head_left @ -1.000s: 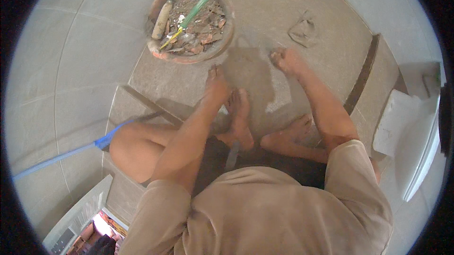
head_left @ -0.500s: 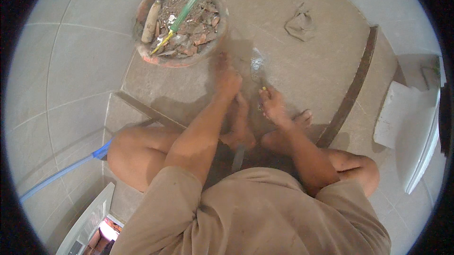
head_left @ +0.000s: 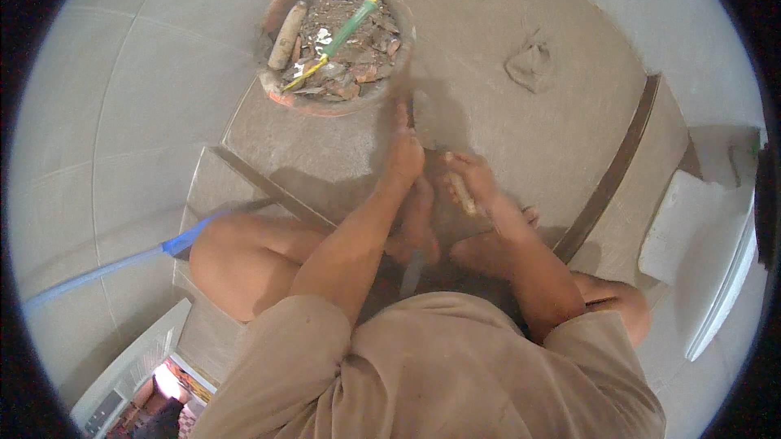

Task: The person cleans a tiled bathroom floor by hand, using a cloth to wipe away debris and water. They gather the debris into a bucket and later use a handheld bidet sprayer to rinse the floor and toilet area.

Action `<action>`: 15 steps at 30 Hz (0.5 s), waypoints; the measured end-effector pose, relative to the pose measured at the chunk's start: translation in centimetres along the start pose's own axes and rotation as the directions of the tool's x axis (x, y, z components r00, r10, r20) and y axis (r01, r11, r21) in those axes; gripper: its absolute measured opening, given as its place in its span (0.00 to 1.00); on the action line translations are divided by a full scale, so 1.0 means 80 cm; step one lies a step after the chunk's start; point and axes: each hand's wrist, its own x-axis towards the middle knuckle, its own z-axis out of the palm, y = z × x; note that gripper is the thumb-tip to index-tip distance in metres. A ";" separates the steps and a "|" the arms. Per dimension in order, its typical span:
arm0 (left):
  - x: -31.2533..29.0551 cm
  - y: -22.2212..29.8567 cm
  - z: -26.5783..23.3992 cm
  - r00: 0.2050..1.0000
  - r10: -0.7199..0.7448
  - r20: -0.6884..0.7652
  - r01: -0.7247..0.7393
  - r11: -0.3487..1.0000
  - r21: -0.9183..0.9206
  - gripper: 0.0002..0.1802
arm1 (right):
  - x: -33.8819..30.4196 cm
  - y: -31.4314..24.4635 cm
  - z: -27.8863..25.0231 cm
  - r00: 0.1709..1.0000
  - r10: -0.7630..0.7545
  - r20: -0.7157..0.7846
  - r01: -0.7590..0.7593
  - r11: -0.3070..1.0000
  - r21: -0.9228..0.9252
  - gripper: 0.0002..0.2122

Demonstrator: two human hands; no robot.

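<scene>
Head | right hand (head_left: 476, 179): grip curled round pale handle (head_left: 463, 194) | left hand (head_left: 404, 152): grip, cannot tell | green tool (head_left: 350, 32): any print illegible

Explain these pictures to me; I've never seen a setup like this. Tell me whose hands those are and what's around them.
There is no machine here: these are a person's own bare hands, seen from a wide fisheye camera worn on the head and looking down, so straight edges bend. The right hand grips a pale handle. The left hand is over the floor; whether it holds anything is unclear. Farther off sits a round tub of rubble, a green-and-yellow tool on top. To its right lies a crumpled greyish thing.
</scene>
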 end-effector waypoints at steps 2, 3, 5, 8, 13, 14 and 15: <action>-0.001 0.027 -0.018 0.990 -0.127 -0.062 0.119 0.986 -0.116 0.41 | -0.038 -0.038 -0.003 0.998 -0.038 -0.041 0.040 0.997 0.061 0.15; 0.008 0.011 -0.020 0.977 -0.147 -0.152 0.120 0.977 -0.177 0.39 | -0.054 -0.065 0.006 0.995 -0.076 -0.070 0.077 0.997 0.010 0.16; 0.019 -0.048 -0.033 0.911 -0.214 -0.352 0.114 0.952 -0.283 0.35 | -0.073 -0.107 0.039 0.985 -0.152 -0.080 0.144 0.985 -0.092 0.16; 0.028 -0.004 -0.049 0.852 -0.504 -0.144 0.277 0.667 -0.692 0.27 | -0.064 -0.128 0.038 0.913 -0.379 -0.154 0.353 0.920 -0.170 0.17; 0.024 0.020 -0.094 0.979 -0.201 -0.036 0.130 0.748 -0.651 0.20 | 0.013 -0.123 0.085 0.306 -0.951 0.053 0.487 0.108 -0.867 0.21; 0.026 0.019 -0.094 0.993 -0.114 -0.018 0.086 0.838 -0.539 0.20 | 0.035 -0.113 0.082 0.231 -0.968 0.095 0.452 0.020 -0.892 0.22; 0.026 0.014 -0.097 1.000 -0.031 -0.004 0.027 0.908 -0.418 0.20 | 0.043 -0.104 0.082 0.288 -0.954 0.088 0.461 0.057 -0.886 0.22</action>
